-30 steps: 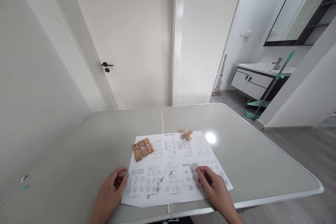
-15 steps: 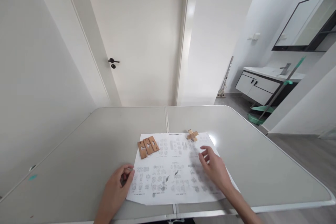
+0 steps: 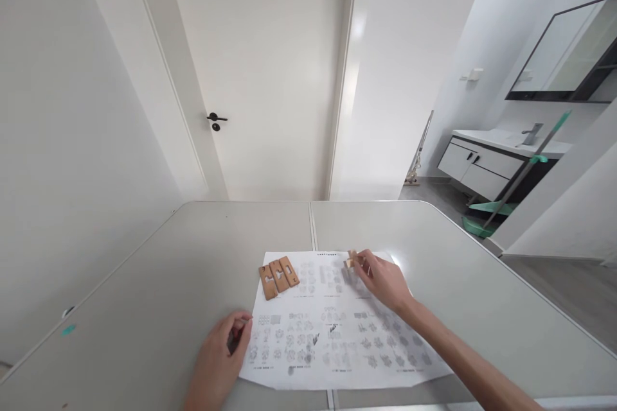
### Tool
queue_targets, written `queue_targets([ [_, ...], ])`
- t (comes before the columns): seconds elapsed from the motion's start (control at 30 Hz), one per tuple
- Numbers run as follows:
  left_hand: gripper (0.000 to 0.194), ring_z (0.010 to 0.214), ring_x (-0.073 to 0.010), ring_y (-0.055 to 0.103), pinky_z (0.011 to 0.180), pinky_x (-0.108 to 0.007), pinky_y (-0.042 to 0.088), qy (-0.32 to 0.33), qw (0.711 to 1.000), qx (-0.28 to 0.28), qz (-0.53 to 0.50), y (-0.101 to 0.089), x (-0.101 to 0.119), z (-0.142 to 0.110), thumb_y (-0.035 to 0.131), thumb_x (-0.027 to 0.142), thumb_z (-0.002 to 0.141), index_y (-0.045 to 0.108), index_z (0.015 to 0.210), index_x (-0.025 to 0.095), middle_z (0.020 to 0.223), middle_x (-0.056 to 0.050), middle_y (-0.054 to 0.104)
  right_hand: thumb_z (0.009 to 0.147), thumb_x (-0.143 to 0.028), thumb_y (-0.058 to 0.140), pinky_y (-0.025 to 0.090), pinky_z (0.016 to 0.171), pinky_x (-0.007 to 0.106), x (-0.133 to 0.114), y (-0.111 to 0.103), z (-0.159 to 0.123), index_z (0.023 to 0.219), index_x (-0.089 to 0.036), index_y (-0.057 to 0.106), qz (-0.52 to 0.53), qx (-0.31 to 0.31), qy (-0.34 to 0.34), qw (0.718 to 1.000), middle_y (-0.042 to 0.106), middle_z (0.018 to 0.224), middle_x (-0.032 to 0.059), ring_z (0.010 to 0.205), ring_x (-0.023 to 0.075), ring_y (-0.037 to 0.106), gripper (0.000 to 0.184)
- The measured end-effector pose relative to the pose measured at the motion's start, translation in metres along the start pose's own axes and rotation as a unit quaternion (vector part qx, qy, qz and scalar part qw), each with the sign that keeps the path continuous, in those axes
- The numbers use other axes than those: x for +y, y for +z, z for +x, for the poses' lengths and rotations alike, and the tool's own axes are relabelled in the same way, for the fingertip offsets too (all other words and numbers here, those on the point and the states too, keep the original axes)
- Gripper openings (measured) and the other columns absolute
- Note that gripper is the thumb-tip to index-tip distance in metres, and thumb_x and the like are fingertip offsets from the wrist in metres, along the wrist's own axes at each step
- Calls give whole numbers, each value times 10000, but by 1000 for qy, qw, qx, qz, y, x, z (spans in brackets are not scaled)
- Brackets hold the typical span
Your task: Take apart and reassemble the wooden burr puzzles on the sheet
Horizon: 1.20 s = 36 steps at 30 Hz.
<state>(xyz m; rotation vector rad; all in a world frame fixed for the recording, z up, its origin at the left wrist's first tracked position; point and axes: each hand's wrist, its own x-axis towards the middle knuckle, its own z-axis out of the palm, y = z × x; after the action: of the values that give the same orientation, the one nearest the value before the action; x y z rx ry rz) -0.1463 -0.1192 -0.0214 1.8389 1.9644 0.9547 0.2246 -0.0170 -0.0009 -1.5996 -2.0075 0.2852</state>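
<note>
My right hand (image 3: 385,279) reaches to the far right part of a printed sheet of paper (image 3: 284,308). Its thumb and fingers pinch a small wooden burr puzzle (image 3: 350,262) of crossed sticks, partly covered by the fingertips. On the near left, my left hand (image 3: 226,343) has thumb and forefinger closed at the paper's left edge, with a gap inside the curl of the fingers. Flat wooden puzzle pieces (image 3: 278,277) with cut-out notches and dark marks lie side by side on the sheet's far left corner, touched by neither hand.
The sheet lies on a grey folding table (image 3: 193,270) with a seam down its middle. Beyond stands a white door (image 3: 270,77) with a black handle. At the far right are a vanity cabinet (image 3: 477,167), a mirror and a green broom with dustpan (image 3: 477,226).
My right hand has moved forward and left and taken hold of the wooden burr puzzle, which is now tilted. My left hand stays at the paper's edge. The view has shifted slightly.
</note>
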Motion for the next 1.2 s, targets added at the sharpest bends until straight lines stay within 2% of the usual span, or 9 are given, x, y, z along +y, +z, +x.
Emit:
queue_targets([
  [0.13, 294, 793, -238, 637, 784, -343, 548, 21, 999, 35, -32, 0, 29, -11, 545, 534, 907, 659, 967, 269, 849, -40, 692, 1056, -514, 346, 407, 547, 275, -35, -20, -33, 982, -258, 531, 164, -51, -26, 985, 658, 720, -5, 581, 173, 552, 324],
  [0.2, 303, 806, -235, 627, 803, -340, 548, 51, 994, -33, -95, 0, 55, -16, 564, 538, 916, 646, 1025, 268, 881, -45, 686, 1050, -509, 394, 431, 586, 283, -52, -29, -49, 1009, -251, 536, 230, -81, -46, 969, 658, 756, 5, 642, 179, 566, 296],
  [0.3, 463, 993, -261, 631, 948, -388, 517, 79, 961, -157, -213, 4, 89, -19, 519, 576, 952, 581, 1284, 259, 1193, -111, 673, 1048, -458, 432, 448, 620, 291, -71, -40, -67, 1098, -241, 521, 270, -105, -77, 954, 667, 803, 19, 699, 184, 581, 239],
  [0.43, 748, 1171, -311, 606, 1087, -451, 448, 67, 904, -257, -334, 21, 108, -23, 625, 666, 869, 456, 1475, 261, 1445, -137, 566, 1043, -442, 455, 438, 597, 279, -86, -43, -83, 1101, -245, 524, 298, -119, -71, 945, 658, 808, 20, 711, 183, 575, 217],
  [0.63, 635, 1268, -336, 594, 1117, -446, 447, -7, 874, -220, -434, 38, 118, -34, 710, 546, 849, 567, 1370, 212, 1371, -135, 648, 1034, -480, 461, 441, 640, 286, -101, -43, -94, 1114, -242, 533, 345, -166, -27, 923, 667, 811, 16, 704, 179, 596, 261],
  [0.8, 583, 1259, -332, 618, 1083, -434, 490, 35, 900, -204, -384, 30, 119, -35, 755, 338, 784, 593, 1335, 238, 1358, -113, 680, 1015, -553, 471, 426, 648, 279, -106, -54, -94, 1003, -225, 607, 364, -245, 9, 898, 615, 782, 14, 718, 177, 565, 356],
  [0.97, 715, 1175, -358, 671, 1003, -417, 554, 84, 930, -176, -313, 26, 103, -38, 832, 311, 642, 644, 1327, 241, 1262, -110, 736, 1005, -619, 441, 374, 610, 265, -106, -55, -102, 919, -223, 566, 455, -287, 32, 842, 400, 608, -67, 563, 127, 388, 424],
  [1.03, 736, 1139, -360, 688, 980, -414, 569, 91, 941, -162, -282, 27, 99, -40, 847, 306, 604, 662, 1314, 249, 1234, -104, 749, 1007, -619, 428, 359, 601, 262, -104, -53, -105, 916, -227, 558, 446, -281, 25, 850, 393, 604, -69, 558, 129, 375, 423],
  [1.2, 707, 1070, -318, 727, 969, -385, 578, 117, 951, -131, -254, 28, 115, -40, 851, 253, 591, 661, 1272, 275, 1203, -68, 770, 1013, -426, 481, 360, 610, 262, -91, -39, -111, 908, -236, 553, 283, -177, -66, 940, 538, 762, -6, 646, 159, 492, 229],
])
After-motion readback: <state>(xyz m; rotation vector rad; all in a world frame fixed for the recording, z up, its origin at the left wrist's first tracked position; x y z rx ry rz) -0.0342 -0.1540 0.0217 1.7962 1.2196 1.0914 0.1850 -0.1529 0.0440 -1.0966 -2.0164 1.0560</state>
